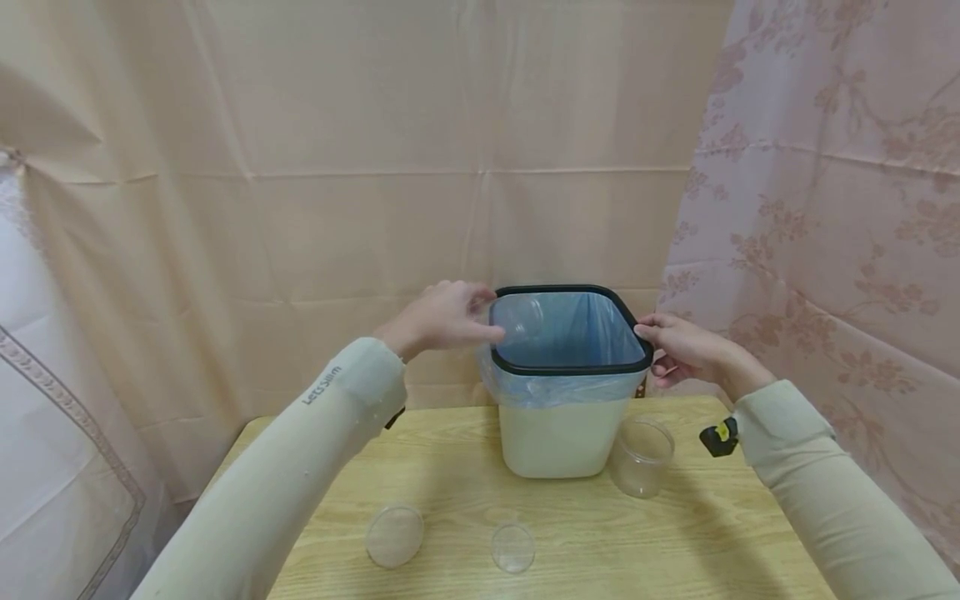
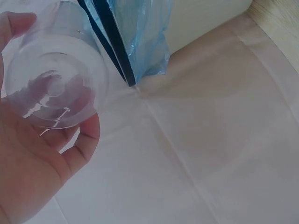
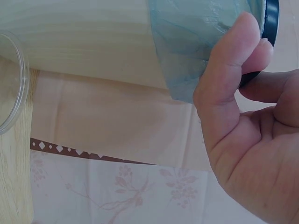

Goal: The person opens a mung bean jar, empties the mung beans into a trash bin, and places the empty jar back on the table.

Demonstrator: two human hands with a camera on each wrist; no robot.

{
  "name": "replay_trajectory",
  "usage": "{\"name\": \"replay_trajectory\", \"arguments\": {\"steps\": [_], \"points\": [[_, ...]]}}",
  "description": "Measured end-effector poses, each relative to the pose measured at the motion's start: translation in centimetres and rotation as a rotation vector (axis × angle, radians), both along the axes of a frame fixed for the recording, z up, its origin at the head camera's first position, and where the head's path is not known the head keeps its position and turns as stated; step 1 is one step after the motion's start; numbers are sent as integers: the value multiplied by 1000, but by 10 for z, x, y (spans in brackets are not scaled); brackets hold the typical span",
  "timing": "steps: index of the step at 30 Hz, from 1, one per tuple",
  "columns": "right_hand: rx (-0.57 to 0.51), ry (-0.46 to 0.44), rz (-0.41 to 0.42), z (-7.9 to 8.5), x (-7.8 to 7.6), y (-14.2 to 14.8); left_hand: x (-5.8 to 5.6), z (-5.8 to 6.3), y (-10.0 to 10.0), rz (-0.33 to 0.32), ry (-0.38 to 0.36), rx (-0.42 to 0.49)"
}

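My left hand (image 1: 448,317) grips a clear plastic jar (image 1: 522,320) at the left edge of the bin's mouth. In the left wrist view that jar (image 2: 56,79) lies between thumb and curled fingers, its round base toward the camera. A cream trash bin (image 1: 558,437) stands on the table, lined with a blue plastic bag (image 1: 588,329) under a black rim (image 1: 570,369). My right hand (image 1: 686,350) pinches the rim at the right side. The right wrist view shows its thumb and finger against the rim (image 3: 271,21) and the bag.
Another clear jar (image 1: 643,458) stands right of the bin on the wooden table (image 1: 442,467). Two clear round lids lie near the front, a larger lid (image 1: 395,536) and a smaller lid (image 1: 513,547). A beige curtain (image 1: 360,208) hangs behind; a floral curtain (image 1: 847,250) is at right.
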State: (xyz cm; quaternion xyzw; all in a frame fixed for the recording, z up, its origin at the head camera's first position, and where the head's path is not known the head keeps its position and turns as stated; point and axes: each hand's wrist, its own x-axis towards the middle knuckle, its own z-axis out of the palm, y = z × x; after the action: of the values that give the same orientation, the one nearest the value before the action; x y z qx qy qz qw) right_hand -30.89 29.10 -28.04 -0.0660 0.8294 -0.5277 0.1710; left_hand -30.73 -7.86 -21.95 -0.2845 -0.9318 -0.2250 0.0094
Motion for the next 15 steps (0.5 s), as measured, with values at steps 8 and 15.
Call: {"name": "replay_trajectory", "arguments": {"steps": [8, 15], "points": [[-14, -21, -7, -2, 2, 3, 1, -1, 2, -51, 52, 8], [-18, -6, -9, 1, 3, -1, -1, -1, 1, -106, 152, -3]]}}
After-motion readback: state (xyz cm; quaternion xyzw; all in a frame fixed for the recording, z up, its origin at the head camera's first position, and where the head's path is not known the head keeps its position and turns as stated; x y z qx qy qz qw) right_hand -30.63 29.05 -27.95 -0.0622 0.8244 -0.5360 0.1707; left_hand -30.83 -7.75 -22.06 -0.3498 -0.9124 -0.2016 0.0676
